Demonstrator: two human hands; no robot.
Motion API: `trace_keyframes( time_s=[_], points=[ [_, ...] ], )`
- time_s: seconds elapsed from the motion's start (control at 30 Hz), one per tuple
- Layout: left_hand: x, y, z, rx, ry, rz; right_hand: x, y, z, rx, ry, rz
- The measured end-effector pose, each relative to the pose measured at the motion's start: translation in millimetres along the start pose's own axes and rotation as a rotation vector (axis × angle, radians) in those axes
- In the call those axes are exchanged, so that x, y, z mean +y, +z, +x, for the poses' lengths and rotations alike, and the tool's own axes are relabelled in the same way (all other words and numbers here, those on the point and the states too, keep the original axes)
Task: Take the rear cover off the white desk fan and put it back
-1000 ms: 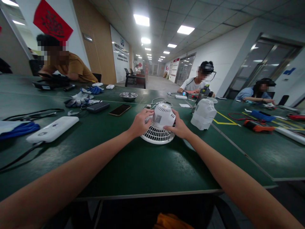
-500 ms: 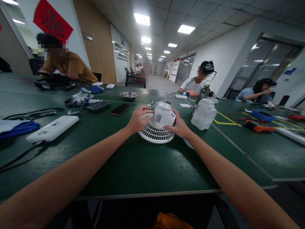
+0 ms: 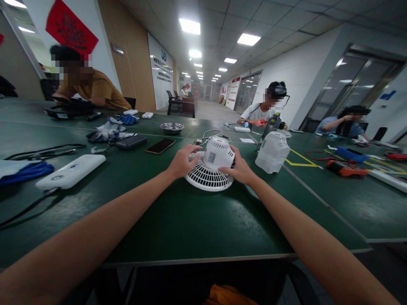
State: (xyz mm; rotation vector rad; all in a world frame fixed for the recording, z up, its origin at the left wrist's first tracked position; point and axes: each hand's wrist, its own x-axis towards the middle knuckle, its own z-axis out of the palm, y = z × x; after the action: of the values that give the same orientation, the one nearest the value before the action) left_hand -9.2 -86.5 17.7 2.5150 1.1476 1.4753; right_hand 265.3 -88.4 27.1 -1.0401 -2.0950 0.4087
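Observation:
A small white fan (image 3: 209,180) lies on the green table with its round slatted grille down and its motor housing up. My right hand (image 3: 241,167) grips the housing from the right, thumb on the near side and fingers behind it, partly hidden. On the left, my left hand (image 3: 183,162) is by the grille, its thumb and fingers apart, fingertips just short of the housing. A white cable (image 3: 206,136) with a USB plug lies behind the fan. To the right stands a white translucent plastic housing (image 3: 272,153).
Left of my hands lie a phone (image 3: 160,146), a dark power bank (image 3: 131,141) and a white device (image 3: 71,171) with a strap. A metal bowl (image 3: 171,127) stands farther back. An orange-black meter (image 3: 346,168) lies at right. Co-workers sit around the table.
My left fingertips have drawn back slightly from the fan's housing. My right hand and the fan have hardly moved. A co-worker at far right has raised an arm.

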Motion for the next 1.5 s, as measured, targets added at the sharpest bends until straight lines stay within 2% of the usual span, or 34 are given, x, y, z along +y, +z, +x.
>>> trace_keyframes(
  time_s=[0.2,0.37,1.07,1.5],
  points=[
    [1.5,-2.7,-1.4,-0.044,0.099,0.004,0.1,0.3,-0.3,-0.009,0.016,0.023],
    [4.5,-2.3,-1.7,-0.076,0.128,0.004,1.0,1.2,0.3,-0.003,0.015,0.030],
    [0.4,-2.8,-1.3,-0.143,0.063,-0.068,-0.4,-0.2,-0.8,-0.007,0.021,0.019],
    [-2.6,-0.3,-2.9,-0.141,0.051,-0.083,1.0,1.2,-0.2,0.002,0.003,0.015]
  ],
)
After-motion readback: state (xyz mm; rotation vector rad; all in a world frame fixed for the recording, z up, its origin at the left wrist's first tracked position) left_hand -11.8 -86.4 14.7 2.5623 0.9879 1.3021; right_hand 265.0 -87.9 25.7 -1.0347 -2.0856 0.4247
